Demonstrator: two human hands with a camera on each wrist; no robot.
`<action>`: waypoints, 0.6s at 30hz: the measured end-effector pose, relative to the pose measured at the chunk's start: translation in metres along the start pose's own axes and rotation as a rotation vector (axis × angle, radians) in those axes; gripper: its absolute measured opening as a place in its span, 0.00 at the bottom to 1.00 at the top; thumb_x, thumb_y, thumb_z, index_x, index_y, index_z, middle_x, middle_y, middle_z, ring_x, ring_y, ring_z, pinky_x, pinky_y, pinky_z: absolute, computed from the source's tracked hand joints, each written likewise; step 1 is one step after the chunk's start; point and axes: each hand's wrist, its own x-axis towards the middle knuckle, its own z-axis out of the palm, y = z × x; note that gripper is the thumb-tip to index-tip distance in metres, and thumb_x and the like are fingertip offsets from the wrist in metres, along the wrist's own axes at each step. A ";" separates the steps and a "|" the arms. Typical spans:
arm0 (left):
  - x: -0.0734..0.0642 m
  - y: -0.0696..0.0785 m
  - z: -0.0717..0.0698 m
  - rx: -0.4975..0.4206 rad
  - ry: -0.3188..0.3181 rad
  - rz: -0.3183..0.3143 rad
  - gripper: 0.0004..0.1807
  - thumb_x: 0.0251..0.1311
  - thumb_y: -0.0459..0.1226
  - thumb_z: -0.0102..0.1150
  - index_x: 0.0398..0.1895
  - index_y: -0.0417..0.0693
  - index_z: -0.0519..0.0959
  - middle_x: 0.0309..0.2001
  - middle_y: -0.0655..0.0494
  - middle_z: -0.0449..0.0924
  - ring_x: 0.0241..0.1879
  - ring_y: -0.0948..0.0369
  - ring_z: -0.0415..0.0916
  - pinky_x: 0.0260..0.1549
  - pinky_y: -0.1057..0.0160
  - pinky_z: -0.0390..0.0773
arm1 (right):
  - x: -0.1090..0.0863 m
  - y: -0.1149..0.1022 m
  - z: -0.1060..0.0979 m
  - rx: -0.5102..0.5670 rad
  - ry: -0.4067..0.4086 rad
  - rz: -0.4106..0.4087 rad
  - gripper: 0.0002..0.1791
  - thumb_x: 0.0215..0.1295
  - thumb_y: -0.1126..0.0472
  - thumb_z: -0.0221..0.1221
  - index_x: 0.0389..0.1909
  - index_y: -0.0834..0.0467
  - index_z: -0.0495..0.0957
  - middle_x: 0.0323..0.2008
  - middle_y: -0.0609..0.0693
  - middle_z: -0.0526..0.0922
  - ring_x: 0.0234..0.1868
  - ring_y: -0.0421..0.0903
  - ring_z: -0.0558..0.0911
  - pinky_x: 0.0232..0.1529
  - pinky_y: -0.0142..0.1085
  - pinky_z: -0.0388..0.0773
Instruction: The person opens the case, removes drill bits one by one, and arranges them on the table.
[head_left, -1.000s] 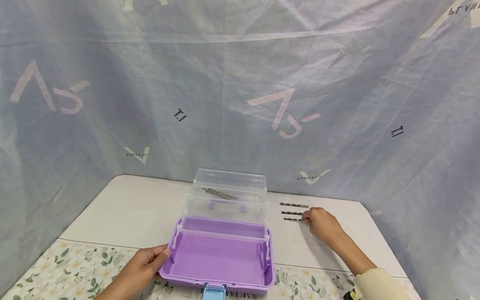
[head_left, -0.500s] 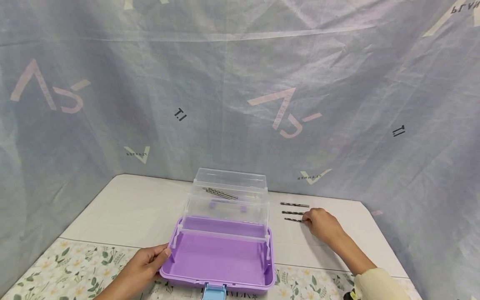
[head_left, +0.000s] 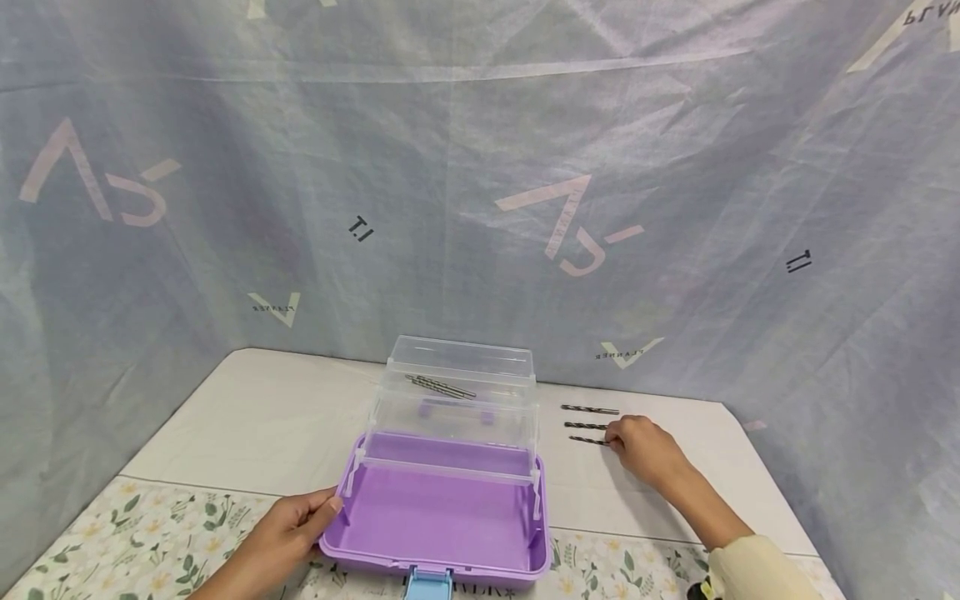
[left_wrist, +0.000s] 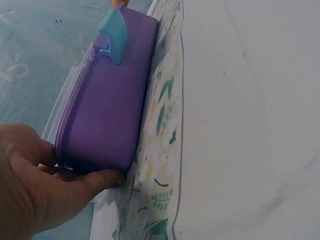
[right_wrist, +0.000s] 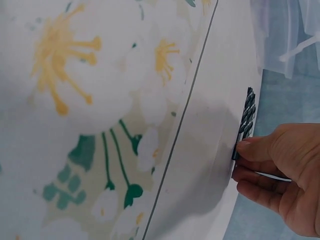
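A purple toolbox (head_left: 442,512) stands unlatched with its clear trays and lid raised at the back. My left hand (head_left: 281,533) grips its left end; in the left wrist view the thumb lies along the purple side (left_wrist: 110,100). Three dark twist drill bits lie in a row to the right: a far bit (head_left: 589,409), a middle bit (head_left: 585,426) and a near bit (head_left: 587,439). My right hand (head_left: 648,450) pinches the near drill bit at its right end, partly covering the middle one too. In the right wrist view, thumb and fingers meet at the shank ends of the bits (right_wrist: 247,115).
Several drill bits (head_left: 441,387) lie together in a raised clear tray (head_left: 495,392). A light-blue latch (head_left: 428,585) hangs at the toolbox front. A floral cloth (head_left: 172,533) covers the near table strip. Grey-blue sheeting (head_left: 450,250) rises behind. A small black-and-yellow object (head_left: 701,591) sits beneath the right sleeve.
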 end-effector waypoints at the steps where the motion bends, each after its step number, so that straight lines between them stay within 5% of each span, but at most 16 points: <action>1: 0.000 0.000 0.000 0.001 0.001 0.000 0.34 0.90 0.35 0.47 0.78 0.08 0.56 0.62 0.17 0.83 0.55 0.39 0.92 0.45 0.56 0.95 | 0.000 0.000 0.000 0.002 -0.002 -0.002 0.07 0.73 0.72 0.70 0.43 0.59 0.94 0.43 0.56 0.94 0.44 0.54 0.92 0.43 0.49 0.92; 18: 0.000 0.000 0.002 -0.006 0.019 -0.007 0.33 0.90 0.35 0.48 0.78 0.09 0.57 0.62 0.19 0.84 0.55 0.41 0.93 0.45 0.56 0.95 | 0.004 0.000 0.000 -0.008 -0.019 0.010 0.07 0.73 0.71 0.70 0.41 0.57 0.93 0.42 0.53 0.93 0.39 0.46 0.88 0.39 0.45 0.89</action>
